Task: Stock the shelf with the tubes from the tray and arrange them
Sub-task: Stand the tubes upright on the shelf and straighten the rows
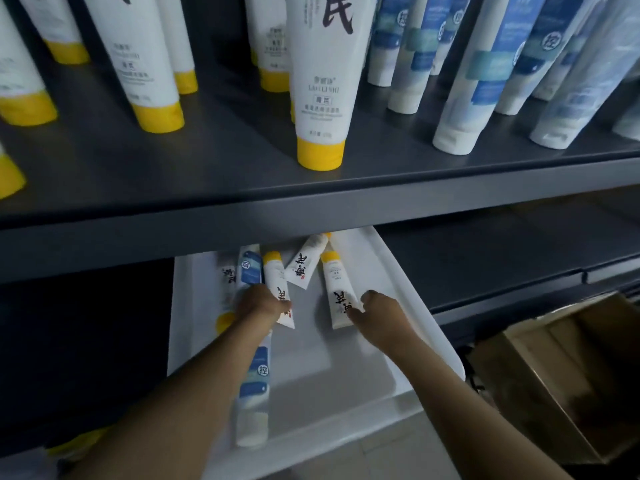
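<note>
A white tray sits below the dark shelf and holds several loose tubes. My left hand is closed around a white tube with a yellow cap lying in the tray. My right hand grips the lower end of another yellow-capped white tube. A third white tube lies slanted between them. Two blue-and-white tubes lie along the tray's left side, partly hidden by my left arm.
On the shelf stand rows of white tubes with yellow caps at left and middle, and blue-and-white tubes at right. An open cardboard box sits on the floor at lower right. A lower dark shelf runs behind the tray.
</note>
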{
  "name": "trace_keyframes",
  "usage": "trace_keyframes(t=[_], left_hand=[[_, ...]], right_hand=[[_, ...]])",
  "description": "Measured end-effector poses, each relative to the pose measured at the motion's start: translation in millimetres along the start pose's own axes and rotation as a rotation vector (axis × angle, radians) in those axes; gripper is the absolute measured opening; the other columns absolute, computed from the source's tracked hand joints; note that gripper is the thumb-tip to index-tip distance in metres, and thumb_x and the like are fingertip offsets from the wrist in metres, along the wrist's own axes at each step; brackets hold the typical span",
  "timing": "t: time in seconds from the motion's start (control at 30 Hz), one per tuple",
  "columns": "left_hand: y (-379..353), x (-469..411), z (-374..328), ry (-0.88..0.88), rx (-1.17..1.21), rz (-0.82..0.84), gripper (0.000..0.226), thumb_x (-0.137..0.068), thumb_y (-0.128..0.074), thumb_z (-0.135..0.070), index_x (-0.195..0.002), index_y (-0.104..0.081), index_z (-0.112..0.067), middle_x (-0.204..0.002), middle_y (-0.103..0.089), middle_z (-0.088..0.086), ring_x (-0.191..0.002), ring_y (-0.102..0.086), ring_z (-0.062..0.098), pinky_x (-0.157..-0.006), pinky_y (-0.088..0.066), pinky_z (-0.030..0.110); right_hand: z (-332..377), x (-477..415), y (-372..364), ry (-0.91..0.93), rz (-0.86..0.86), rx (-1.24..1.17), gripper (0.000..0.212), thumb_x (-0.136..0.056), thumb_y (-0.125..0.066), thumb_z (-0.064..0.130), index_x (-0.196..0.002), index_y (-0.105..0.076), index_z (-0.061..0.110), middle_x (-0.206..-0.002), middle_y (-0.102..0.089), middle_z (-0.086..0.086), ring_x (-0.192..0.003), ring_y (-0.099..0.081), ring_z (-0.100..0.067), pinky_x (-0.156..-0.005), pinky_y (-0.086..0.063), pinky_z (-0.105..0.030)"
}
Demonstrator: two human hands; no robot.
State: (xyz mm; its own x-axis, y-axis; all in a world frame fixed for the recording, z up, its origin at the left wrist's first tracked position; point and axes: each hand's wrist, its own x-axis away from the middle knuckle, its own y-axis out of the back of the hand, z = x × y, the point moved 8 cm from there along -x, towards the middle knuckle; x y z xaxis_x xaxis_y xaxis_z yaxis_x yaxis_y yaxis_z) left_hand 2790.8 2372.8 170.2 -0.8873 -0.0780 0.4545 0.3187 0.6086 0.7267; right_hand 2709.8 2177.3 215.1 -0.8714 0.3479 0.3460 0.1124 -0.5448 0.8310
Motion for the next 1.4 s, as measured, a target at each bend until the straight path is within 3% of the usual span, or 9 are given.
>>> trace_keyframes(t=[0.13,0.23,0.4,0.63,0.8,0.9,1.07,1.3,1.4], left_hand=[[9,0,9,0.024,0.164,-0.042,0.047,-0.083,-0.066,-0.025,-0.119,-0.056,0.003,-0.12,-0.063,0.02,-0.107,-0.062,0.033,-0.074,-0.043,0.03],[20,1,19,0.046,0.327,-0.085,0.041,-0.082,-0.068,-0.022,-0.113,-0.06,0.004,-0.113,-0.065,0.023,-0.101,-0.064,0.036,-0.083,-0.052,0.034],[36,9,37,0.059,0.504,-0.091,0.035,-0.077,-0.072,-0.014,-0.109,-0.066,-0.001,-0.103,-0.069,0.018,-0.095,-0.067,0.032,-0.086,-0.055,0.04],[48,18,36,0.001,0.732,-0.033,0.03,-0.069,-0.072,-0.011,-0.097,-0.07,0.0,-0.092,-0.069,0.017,-0.088,-0.064,0.026,-0.092,-0.052,0.045],[60,25,27,-0.098,0.717,-0.121,0.017,-0.079,-0.068,-0.014,-0.092,-0.072,-0.003,-0.084,-0.069,0.014,-0.078,-0.062,0.024,-0.081,-0.051,0.037],[65,35,19,-0.141,0.745,-0.138,0.035,-0.064,-0.068,-0.032,-0.088,-0.072,-0.006,-0.085,-0.071,0.016,-0.072,-0.059,0.025,-0.071,-0.045,0.033],[75,44,13,-0.182,0.788,-0.163,0.024,-0.058,-0.062,-0.039,-0.07,-0.069,-0.019,-0.08,-0.07,0.011,-0.076,-0.061,0.03,-0.077,-0.05,0.043],[89,68,-3,-0.307,0.806,-0.198,0.01,-0.081,-0.069,-0.019,-0.073,-0.066,-0.017,-0.067,-0.064,-0.005,-0.065,-0.056,0.015,-0.06,-0.043,0.024],[91,86,-9,-0.355,0.786,-0.223,0.017,-0.083,-0.067,-0.014,-0.066,-0.065,-0.018,-0.056,-0.065,-0.011,-0.06,-0.057,0.009,-0.05,-0.041,0.011]], right_hand=[[-15,-9,-4,-0.255,-0.085,-0.29,0.03,-0.091,-0.051,0.026,-0.068,-0.043,0.007,-0.068,-0.046,-0.004,-0.081,-0.048,-0.028,-0.06,-0.034,-0.026],[-15,-15,-22,-0.346,-0.063,-0.358,0.026,-0.091,-0.055,0.029,-0.088,-0.055,0.003,-0.089,-0.059,-0.013,-0.082,-0.051,-0.028,-0.054,-0.037,-0.027],[-14,-20,-52,-0.435,-0.086,-0.299,0.047,-0.086,-0.061,0.031,-0.124,-0.049,0.006,-0.125,-0.049,-0.013,-0.117,-0.047,-0.031,-0.093,-0.046,-0.038],[-13,-27,-61,-0.475,-0.105,-0.273,0.059,-0.074,-0.075,0.036,-0.12,-0.053,0.008,-0.121,-0.053,-0.013,-0.116,-0.049,-0.03,-0.09,-0.044,-0.035],[-13,-32,-66,-0.46,-0.051,-0.627,0.038,-0.075,-0.075,0.018,-0.106,-0.066,-0.001,-0.084,-0.063,-0.014,-0.064,-0.059,-0.026,-0.052,-0.043,-0.026],[-22,-30,-55,-0.516,-0.115,-0.788,0.032,-0.075,-0.075,0.012,-0.101,-0.067,-0.005,-0.078,-0.061,-0.019,-0.065,-0.059,-0.031,-0.054,-0.046,-0.029],[-21,-17,-25,-0.466,-0.225,-0.828,0.02,-0.075,-0.075,0.014,-0.073,-0.065,-0.003,-0.057,-0.054,-0.01,-0.066,-0.058,-0.03,-0.076,-0.055,-0.041],[-6,20,24,-0.223,-0.334,-0.922,0.011,-0.084,-0.065,0.013,-0.078,-0.065,0.004,-0.061,-0.058,-0.004,-0.053,-0.047,-0.017,-0.058,-0.039,-0.028],[3,35,41,-0.096,-0.371,-0.908,0.018,-0.084,-0.066,0.017,-0.073,-0.066,0.002,-0.066,-0.063,-0.009,-0.062,-0.055,-0.021,-0.063,-0.042,-0.029]])
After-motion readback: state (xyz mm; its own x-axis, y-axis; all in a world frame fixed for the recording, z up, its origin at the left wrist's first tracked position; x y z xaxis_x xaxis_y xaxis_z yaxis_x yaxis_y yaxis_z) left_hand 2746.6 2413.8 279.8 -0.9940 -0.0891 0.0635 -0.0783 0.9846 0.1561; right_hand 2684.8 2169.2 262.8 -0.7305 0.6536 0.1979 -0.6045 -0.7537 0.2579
